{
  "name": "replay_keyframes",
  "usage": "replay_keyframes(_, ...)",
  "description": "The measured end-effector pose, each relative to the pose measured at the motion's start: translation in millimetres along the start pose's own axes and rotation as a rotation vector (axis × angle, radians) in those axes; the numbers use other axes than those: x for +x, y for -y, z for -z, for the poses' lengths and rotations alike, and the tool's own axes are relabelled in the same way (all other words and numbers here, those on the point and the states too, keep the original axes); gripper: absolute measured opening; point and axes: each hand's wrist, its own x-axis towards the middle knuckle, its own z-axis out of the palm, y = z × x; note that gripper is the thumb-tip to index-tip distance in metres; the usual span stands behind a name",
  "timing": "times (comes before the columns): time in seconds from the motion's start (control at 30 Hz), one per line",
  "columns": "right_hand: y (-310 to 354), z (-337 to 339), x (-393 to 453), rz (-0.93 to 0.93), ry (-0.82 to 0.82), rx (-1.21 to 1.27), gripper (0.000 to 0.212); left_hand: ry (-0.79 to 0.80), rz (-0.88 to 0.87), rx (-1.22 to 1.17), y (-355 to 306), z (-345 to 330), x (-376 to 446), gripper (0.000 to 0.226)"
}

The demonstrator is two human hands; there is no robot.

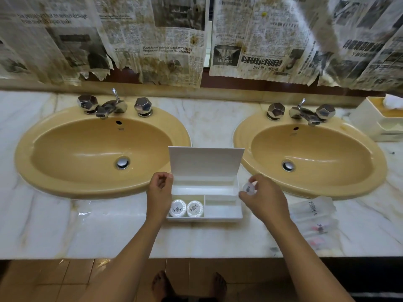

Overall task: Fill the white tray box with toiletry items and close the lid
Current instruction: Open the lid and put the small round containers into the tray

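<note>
The white tray box (222, 216) stands on the marble counter between two sinks, its lid (206, 162) raised upright at the back. Two round wrapped soaps (177, 208) (194, 208) lie side by side in its front left compartment; the other compartments look bare. My left hand (160, 190) is at the box's left edge, fingers loosely curled, holding nothing that I can see. My right hand (265, 196) hovers at the box's right edge and pinches a small round white toiletry item (249, 188).
A heap of clear-wrapped toiletry packets (315, 221) lies on the counter right of the box. Yellow sinks (100, 149) (309, 155) flank the box. A white tissue holder (379, 120) stands at the far right. Newspaper covers the wall behind.
</note>
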Motion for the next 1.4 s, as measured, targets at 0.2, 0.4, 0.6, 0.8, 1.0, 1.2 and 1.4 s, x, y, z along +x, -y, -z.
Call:
replay_keyframes(0.2,72.5,-26.3,-38.0,0.385,0.166,-0.086,0.039,0.001,-0.002,0.008,2.9,0.5,0.4,0.007)
replay_keyframes(0.4,83.1,-55.2,-40.7,0.461,0.184,-0.352,0.036,0.005,0.004,0.018,2.1,0.8,0.5,0.007)
replay_keyframes(0.6,85.1,-62.6,-36.3,0.477,0.152,-0.49,0.027,0.0,0.003,0.011,3.6,2.2,1.1,0.007)
replay_keyframes(0.8,87.5,-67.6,-32.5,0.477,0.155,-0.534,0.02,-0.001,-0.001,0.015,3.8,1.7,1.3,0.008)
replay_keyframes(1.0,81.4,-68.3,-25.3,0.488,0.155,-0.456,0.027,-0.006,-0.01,0.021,1.6,1.0,-0.2,0.008)
replay_keyframes(1.2,34.4,-60.5,-24.5,0.523,-0.078,-0.06,0.03,-0.004,-0.015,0.034,1.1,0.3,2.4,0.006)
replay_keyframes(1.4,-44.8,-37.2,-9.6,0.224,-0.309,-0.02,0.038,-0.005,-0.029,0.055,3.4,0.3,3.1,0.006)
